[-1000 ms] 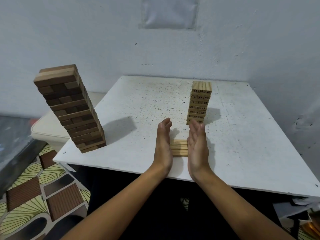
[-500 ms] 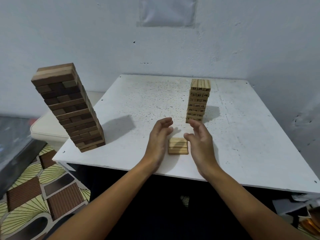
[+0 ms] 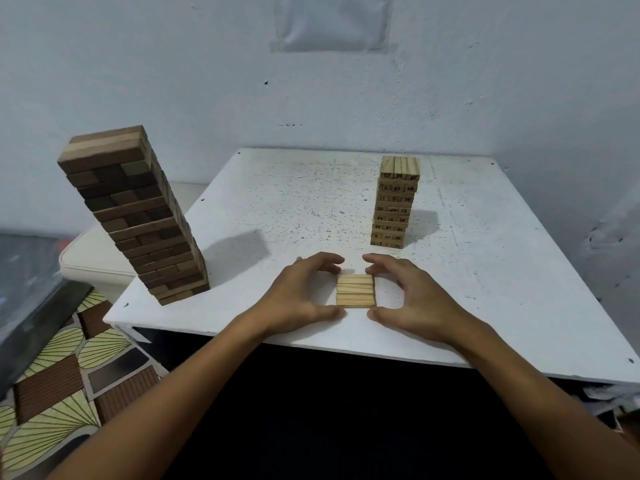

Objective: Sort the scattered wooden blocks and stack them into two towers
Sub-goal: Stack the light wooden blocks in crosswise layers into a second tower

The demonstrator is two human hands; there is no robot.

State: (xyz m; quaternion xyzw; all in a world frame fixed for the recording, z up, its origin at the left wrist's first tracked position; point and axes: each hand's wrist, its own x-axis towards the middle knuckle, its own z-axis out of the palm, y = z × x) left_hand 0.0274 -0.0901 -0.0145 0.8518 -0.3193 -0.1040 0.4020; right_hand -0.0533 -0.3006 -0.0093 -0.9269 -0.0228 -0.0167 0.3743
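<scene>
Having stopped pressing flat against it, both hands, left (image 3: 298, 296) and right (image 3: 412, 299), are curling spread grips around the row of pale blocks (image 3: 355, 291) at lower centre of the bench (image 3: 502, 271), apparently readying a lift onto the pale tower (image 3: 396, 202).

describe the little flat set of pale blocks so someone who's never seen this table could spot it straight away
On the white table, look near the front edge, between the left hand and the right hand. There lies the flat set of pale blocks, side by side. Unlike the dark tower at the left and the numbered pale tower behind, it is only a low slab.
</scene>
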